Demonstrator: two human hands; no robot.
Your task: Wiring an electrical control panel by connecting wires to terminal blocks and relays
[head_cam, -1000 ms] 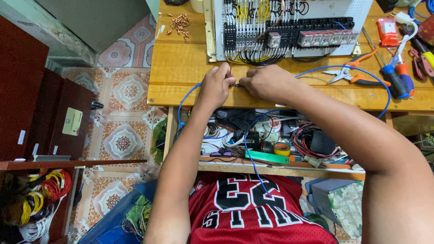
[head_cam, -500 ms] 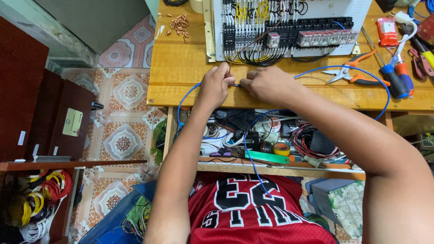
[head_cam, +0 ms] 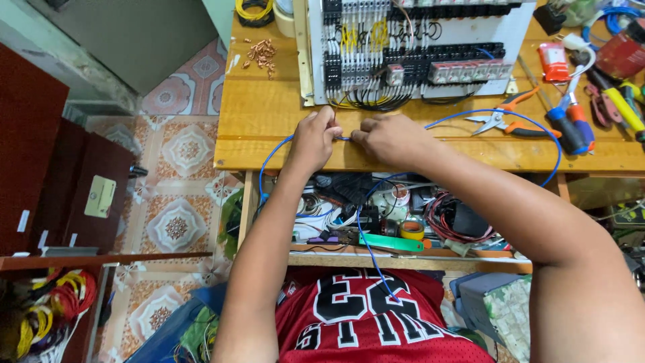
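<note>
This is a small electrical workshop, seemingly set up in a home. Just beyond the hands, a white control panel [head_cam: 416, 50] packed with terminal blocks and wiring lies on a wooden workbench [head_cam: 269, 128]. To the right of the hands lie orange-handled wire cutters [head_cam: 505, 121] and screwdrivers [head_cam: 571, 124]. Beyond them to the left sits a pile of copper lugs [head_cam: 261, 52]. Below, an open shelf [head_cam: 390, 222] is crammed with cables and tape rolls. Patterned floor tiles [head_cam: 178, 151] suggest a house, and wire coils [head_cam: 47, 316] sit at lower left.
</note>
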